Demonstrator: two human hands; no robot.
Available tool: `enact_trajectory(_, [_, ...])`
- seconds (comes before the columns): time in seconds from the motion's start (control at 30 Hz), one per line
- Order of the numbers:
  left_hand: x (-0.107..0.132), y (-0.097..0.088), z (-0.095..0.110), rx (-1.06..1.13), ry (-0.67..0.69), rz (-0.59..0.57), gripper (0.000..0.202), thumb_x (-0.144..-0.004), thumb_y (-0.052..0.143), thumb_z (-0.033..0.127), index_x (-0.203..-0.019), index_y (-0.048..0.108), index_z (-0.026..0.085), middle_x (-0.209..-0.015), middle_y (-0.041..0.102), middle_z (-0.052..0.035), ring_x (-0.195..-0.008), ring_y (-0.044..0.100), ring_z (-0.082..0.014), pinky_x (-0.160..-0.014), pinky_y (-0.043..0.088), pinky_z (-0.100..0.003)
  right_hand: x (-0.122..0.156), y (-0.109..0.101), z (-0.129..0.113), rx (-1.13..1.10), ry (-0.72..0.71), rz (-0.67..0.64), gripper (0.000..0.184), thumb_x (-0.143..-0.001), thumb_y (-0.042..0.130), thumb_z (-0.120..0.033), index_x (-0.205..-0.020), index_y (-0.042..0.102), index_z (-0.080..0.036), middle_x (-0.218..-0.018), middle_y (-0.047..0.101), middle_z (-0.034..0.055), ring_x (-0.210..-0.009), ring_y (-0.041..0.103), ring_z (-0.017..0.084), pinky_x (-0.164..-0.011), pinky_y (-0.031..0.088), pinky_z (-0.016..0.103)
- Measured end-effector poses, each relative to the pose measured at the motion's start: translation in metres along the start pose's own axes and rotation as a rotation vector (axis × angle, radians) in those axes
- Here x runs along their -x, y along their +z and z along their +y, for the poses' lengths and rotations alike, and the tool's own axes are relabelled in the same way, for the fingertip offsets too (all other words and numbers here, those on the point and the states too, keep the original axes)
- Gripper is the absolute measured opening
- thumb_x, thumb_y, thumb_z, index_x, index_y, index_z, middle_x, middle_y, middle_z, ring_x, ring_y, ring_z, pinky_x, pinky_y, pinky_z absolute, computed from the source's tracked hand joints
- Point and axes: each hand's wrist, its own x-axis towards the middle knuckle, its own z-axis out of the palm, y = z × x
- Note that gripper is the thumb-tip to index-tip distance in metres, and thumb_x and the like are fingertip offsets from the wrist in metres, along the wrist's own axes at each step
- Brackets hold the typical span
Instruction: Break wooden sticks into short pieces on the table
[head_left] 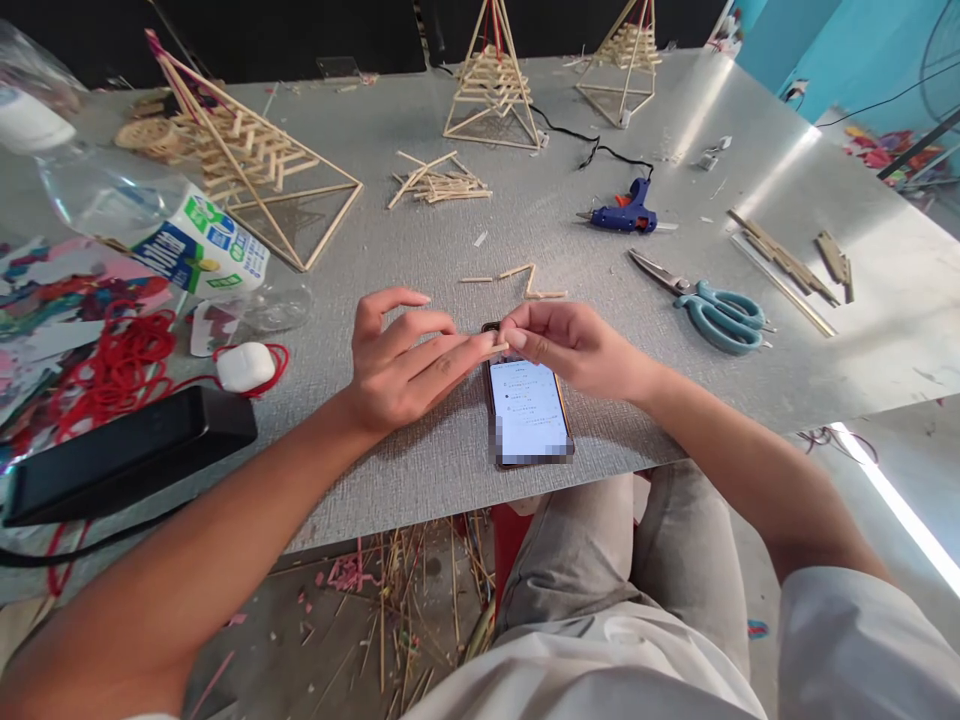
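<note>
Grey tabletop (420, 460): three stick pyramids (491, 85) are standing, seemingly assembled; loose sticks (450, 185) are lying unassembled; left hand (409, 365) and right hand (574, 345) are pinching a short stick (495, 350).

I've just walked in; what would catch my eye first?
Probably the three stick pyramids, two along the back and one at left. Next, perhaps the blue glue gun and teal-handled scissors at right. Nearer, the left hand and right hand meet at a small stick above a lit phone.
</note>
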Motion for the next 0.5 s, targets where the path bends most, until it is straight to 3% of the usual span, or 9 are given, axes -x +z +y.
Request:
enact_trajectory(0.27, [-0.007, -0.015, 0.008, 0.046, 0.178, 0.193, 0.028, -0.101, 0.078, 0.021, -0.122, 0.079, 0.039, -0.096, 0.084, 0.0051, -0.09, 0.074, -0.0205, -0.097, 0.047, -0.046, 0.001, 0.004, -0.01, -0.144, -0.056, 0.001, 0.04, -0.103, 0.072, -0.056, -0.098, 0.066, -0.017, -0.086, 0.063, -0.0005, -0.077, 0.055, 0.009, -0.075, 0.049, 0.025])
enact_trajectory(0.5, [-0.005, -0.014, 0.005, 0.016, 0.149, 0.159, 0.026, -0.099, 0.079, 0.025, -0.121, 0.079, 0.039, -0.094, 0.083, 0.0032, -0.089, 0.073, -0.0226, -0.096, 0.047, -0.049, 0.002, 0.001, -0.006, -0.162, -0.032, 0.074, 0.039, -0.093, 0.086, -0.05, -0.095, 0.072, -0.014, -0.086, 0.07, 0.0017, -0.079, 0.062, 0.011, -0.073, 0.05, 0.024])
